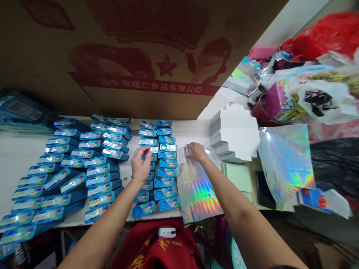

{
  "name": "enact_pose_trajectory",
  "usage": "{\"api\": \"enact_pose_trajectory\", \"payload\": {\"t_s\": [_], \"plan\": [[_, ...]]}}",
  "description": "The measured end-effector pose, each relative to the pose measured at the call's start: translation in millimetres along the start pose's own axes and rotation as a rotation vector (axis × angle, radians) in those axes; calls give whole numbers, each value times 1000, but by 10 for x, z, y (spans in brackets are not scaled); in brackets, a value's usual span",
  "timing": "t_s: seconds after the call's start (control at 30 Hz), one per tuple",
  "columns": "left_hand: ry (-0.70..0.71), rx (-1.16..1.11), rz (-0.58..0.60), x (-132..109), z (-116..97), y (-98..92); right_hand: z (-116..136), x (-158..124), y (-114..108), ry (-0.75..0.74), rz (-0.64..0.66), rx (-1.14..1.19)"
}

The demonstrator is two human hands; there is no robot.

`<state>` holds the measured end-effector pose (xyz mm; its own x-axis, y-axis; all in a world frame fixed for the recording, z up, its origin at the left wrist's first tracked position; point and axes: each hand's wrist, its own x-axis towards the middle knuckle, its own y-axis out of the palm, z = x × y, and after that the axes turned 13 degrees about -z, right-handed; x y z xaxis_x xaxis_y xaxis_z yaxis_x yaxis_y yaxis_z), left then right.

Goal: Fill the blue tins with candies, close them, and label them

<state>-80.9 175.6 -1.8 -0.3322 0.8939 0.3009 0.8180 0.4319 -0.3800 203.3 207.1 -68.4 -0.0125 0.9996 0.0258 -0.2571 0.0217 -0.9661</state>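
Two columns of small blue boxes [164, 182] stand on the white table in the middle. My left hand [141, 163] is over the left column, its fingers bent together near the upper boxes; what they hold, if anything, is too small to make out. To the right of the columns lies a shiny holographic sheet [196, 190] with narrow white strips [181, 155] at its top. My right hand [196, 151] rests on the top of that sheet beside the strips, fingers spread.
Many more blue boxes [97, 180] stand in rows at left. A large cardboard carton [140, 101] rises behind. White cut cards [238, 130] are stacked at right, near green pads [238, 177], a black phone [265, 189], another holographic sheet [288, 160] and plastic bags [325, 37].
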Motion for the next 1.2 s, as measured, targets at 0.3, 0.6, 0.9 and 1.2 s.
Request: {"api": "enact_pose_trajectory", "payload": {"t_s": [0.3, 0.6, 0.9, 1.2], "plan": [[332, 159, 482, -261, -548, 605, -221, -8, 52, -190, 149, 72], [371, 389, 702, -408, -628, 960, -137, -239, 196, -237, 106, 165], [378, 588, 747, -533, -755, 1152, -160, -363, -562, -232, -13, 448], [-24, 32, 619, -440, -618, 1152, -285, -603, -720, -433, -264, 279]]}}
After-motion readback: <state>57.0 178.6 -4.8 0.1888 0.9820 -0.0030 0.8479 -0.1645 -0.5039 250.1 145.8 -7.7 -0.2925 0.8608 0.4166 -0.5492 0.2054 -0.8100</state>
